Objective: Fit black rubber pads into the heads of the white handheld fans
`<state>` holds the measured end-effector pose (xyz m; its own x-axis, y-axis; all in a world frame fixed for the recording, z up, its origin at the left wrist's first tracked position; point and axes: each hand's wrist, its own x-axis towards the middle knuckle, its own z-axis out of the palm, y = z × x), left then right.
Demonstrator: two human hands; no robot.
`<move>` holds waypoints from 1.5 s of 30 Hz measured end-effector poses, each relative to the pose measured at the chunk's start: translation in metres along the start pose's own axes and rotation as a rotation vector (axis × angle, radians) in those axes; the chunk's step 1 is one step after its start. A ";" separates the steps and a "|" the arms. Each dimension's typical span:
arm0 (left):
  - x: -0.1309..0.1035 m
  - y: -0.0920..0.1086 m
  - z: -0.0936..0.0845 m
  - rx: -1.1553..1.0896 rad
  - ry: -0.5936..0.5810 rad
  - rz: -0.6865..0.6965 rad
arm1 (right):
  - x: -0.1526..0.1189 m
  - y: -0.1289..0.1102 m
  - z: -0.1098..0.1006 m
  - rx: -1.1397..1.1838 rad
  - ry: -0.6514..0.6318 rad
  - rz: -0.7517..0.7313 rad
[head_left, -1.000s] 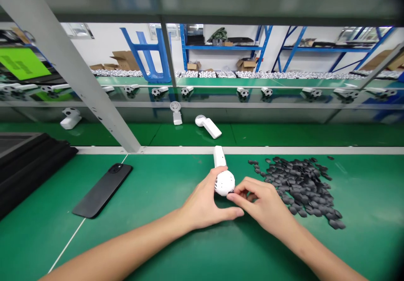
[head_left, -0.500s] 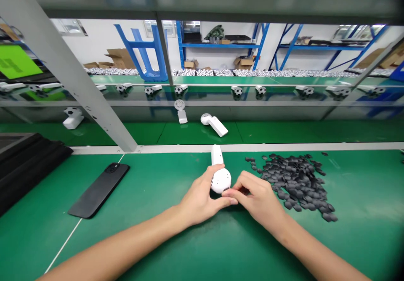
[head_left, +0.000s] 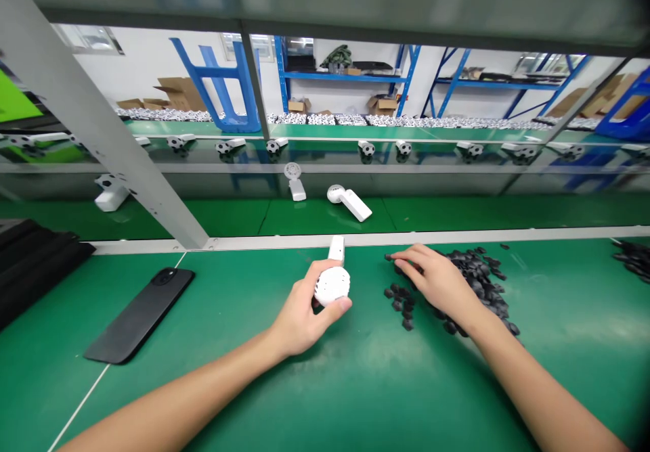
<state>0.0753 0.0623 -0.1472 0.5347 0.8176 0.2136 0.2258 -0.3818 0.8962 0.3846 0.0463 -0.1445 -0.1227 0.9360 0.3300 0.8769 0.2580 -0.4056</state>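
Observation:
My left hand [head_left: 309,310] is wrapped round the rounded head of a white handheld fan [head_left: 332,285]. Its thumb lies at the lower right of the head, and the fan's handle points away toward the white rail. Over at the pile of small black pieces [head_left: 477,273], my right hand [head_left: 437,279] has its thumb and index finger close together. A small black piece [head_left: 388,257] shows at those fingertips. Several loose black pieces [head_left: 401,300] lie on the green surface just left of the pile, partly below the right hand.
Two white fans, one upright-looking [head_left: 295,183] and one slanted [head_left: 350,201], lie beyond the white rail [head_left: 274,241]. A black phone [head_left: 139,317] rests at left, near a grey post [head_left: 116,127]. Football-patterned fans [head_left: 231,145] line the far belt. More black pieces [head_left: 634,259] sit at far right.
My right hand has left the fan's head and moved right and away to the black pieces. Some pieces now lie apart, nearer the fan. My left hand still holds the fan.

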 end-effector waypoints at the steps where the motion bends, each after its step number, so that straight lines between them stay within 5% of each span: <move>1: 0.001 -0.001 -0.002 -0.024 0.007 0.007 | 0.001 0.007 0.002 -0.046 -0.002 0.011; 12: 0.004 -0.009 -0.010 -0.081 0.043 -0.015 | 0.017 0.023 0.024 -0.189 0.010 -0.093; 18: 0.006 -0.010 -0.008 -0.027 -0.011 -0.034 | 0.014 -0.006 0.026 0.206 0.001 0.048; 23: 0.008 -0.011 -0.005 -0.011 -0.043 -0.030 | 0.003 -0.039 0.023 0.702 -0.198 0.285; 28: 0.008 -0.013 -0.003 0.046 -0.027 0.027 | -0.006 -0.063 0.013 0.758 -0.301 0.364; 34: 0.009 -0.012 -0.004 0.075 -0.024 0.057 | -0.012 -0.072 0.013 0.763 -0.300 0.178; 39: 0.009 -0.011 -0.005 0.083 -0.043 0.058 | -0.014 -0.074 0.016 0.786 -0.332 0.230; 45: 0.009 -0.011 -0.005 0.090 -0.046 0.065 | -0.015 -0.071 0.013 0.505 -0.298 0.067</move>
<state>0.0735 0.0757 -0.1536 0.5868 0.7702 0.2499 0.2606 -0.4718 0.8423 0.3181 0.0169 -0.1316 -0.2640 0.9623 0.0651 0.5663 0.2093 -0.7972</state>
